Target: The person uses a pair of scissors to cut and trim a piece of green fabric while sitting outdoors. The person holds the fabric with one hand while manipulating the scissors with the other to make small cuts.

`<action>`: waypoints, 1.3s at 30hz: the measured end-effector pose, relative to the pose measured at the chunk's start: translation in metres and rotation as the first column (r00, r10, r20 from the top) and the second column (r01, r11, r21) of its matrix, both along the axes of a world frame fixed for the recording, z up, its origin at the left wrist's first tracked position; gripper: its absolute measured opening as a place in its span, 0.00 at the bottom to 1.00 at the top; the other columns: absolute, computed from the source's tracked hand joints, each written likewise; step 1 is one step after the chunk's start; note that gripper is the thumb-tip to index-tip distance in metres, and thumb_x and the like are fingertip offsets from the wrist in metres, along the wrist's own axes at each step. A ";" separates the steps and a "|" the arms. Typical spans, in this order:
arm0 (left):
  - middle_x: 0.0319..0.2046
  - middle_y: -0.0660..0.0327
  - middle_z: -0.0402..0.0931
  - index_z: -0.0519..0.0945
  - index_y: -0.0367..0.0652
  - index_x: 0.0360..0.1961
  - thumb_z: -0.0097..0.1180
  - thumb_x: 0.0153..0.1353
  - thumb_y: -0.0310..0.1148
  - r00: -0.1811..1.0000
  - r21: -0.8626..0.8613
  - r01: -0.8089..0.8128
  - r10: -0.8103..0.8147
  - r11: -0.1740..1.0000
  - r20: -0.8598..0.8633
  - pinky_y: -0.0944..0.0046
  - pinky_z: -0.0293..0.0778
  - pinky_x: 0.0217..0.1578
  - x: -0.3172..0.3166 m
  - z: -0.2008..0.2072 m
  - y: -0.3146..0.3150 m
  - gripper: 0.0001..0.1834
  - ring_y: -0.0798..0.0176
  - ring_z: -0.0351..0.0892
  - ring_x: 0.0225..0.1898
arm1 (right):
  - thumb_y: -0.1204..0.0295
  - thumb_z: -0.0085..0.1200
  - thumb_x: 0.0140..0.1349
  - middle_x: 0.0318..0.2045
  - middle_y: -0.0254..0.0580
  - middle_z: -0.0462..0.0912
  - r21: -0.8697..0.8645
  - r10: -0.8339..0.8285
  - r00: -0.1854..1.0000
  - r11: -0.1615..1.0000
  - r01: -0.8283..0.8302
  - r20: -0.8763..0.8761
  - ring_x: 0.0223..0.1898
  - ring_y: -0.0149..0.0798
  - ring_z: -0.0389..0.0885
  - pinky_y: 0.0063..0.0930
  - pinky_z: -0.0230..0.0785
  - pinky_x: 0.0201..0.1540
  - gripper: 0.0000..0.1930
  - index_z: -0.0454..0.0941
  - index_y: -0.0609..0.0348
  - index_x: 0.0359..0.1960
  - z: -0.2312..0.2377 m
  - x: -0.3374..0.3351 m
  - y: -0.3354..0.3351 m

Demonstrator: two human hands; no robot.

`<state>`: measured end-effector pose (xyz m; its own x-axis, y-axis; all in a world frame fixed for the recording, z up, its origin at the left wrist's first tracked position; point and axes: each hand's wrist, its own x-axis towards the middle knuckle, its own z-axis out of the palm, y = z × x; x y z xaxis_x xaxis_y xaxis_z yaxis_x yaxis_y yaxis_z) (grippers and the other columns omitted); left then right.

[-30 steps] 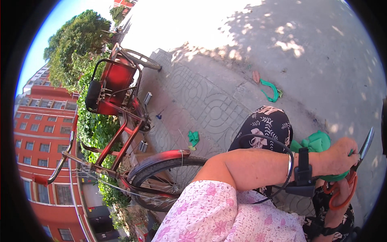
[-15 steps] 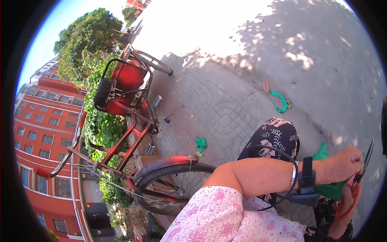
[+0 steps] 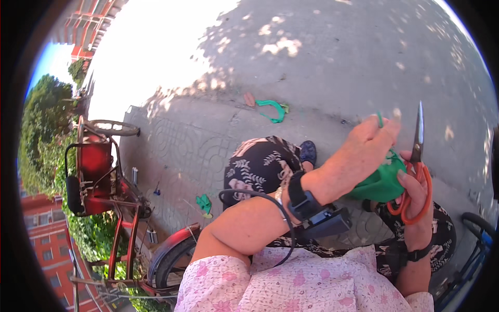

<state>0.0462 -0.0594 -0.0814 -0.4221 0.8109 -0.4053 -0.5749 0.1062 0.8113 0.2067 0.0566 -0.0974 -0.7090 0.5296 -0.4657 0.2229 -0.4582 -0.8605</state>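
Observation:
My right hand (image 3: 414,192) is closed in the orange handles of a pair of scissors (image 3: 417,156), whose blades point up and away from me and look closed. A piece of green cloth (image 3: 382,184) hangs between my hands, against the fingers of my right hand. Left of the scissors, my left hand (image 3: 364,151) is closed in a pinch, with a small green strip showing at its fingertips. Its palm side is hidden, so how much cloth it grips does not show. Black bands circle both wrists, and a dark device with a cable sits on the left forearm.
On the pavement beyond my knee lie a green fabric loop (image 3: 278,112) and a reddish-brown flat piece (image 3: 249,99). A green scrap (image 3: 203,203) lies farther left. A red cargo tricycle (image 3: 117,208) stands at the left, and a blue bicycle frame (image 3: 470,260) at the lower right.
The view has swung to the right. My left hand has moved away from the scissors with a green strip in its fingertips. The blades now point upward, and more of the cloth shows.

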 end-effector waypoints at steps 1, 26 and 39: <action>0.45 0.57 0.76 0.74 0.35 0.49 0.48 0.73 0.56 0.990 -0.139 0.089 -0.103 0.986 -0.096 0.65 0.73 0.47 -0.003 0.007 -0.005 0.29 0.67 0.75 0.46 | 0.71 0.60 0.60 0.35 0.35 0.80 -0.007 -0.001 0.999 1.000 0.001 0.035 0.23 0.23 0.73 0.17 0.66 0.24 0.24 0.72 0.62 0.58 0.004 -0.002 0.000; 0.56 0.53 0.78 0.74 0.36 0.60 0.59 0.64 0.29 0.557 -0.157 0.099 -0.186 0.983 -0.809 0.55 0.67 0.62 0.020 -0.006 0.013 0.23 0.57 0.75 0.61 | 0.76 0.61 0.62 0.41 0.31 0.83 0.198 0.145 0.990 0.970 -0.142 0.001 0.41 0.24 0.79 0.21 0.74 0.46 0.22 0.74 0.59 0.58 0.024 0.022 0.020; 0.48 0.63 0.81 0.79 0.38 0.49 0.52 0.68 0.23 0.742 -0.110 0.346 -0.344 0.932 -0.575 0.70 0.71 0.52 0.024 -0.016 0.013 0.10 0.73 0.76 0.49 | 0.76 0.60 0.61 0.31 0.27 0.78 0.012 0.103 0.994 0.995 -0.103 -0.033 0.27 0.19 0.74 0.14 0.67 0.28 0.22 0.74 0.57 0.58 0.043 0.021 0.024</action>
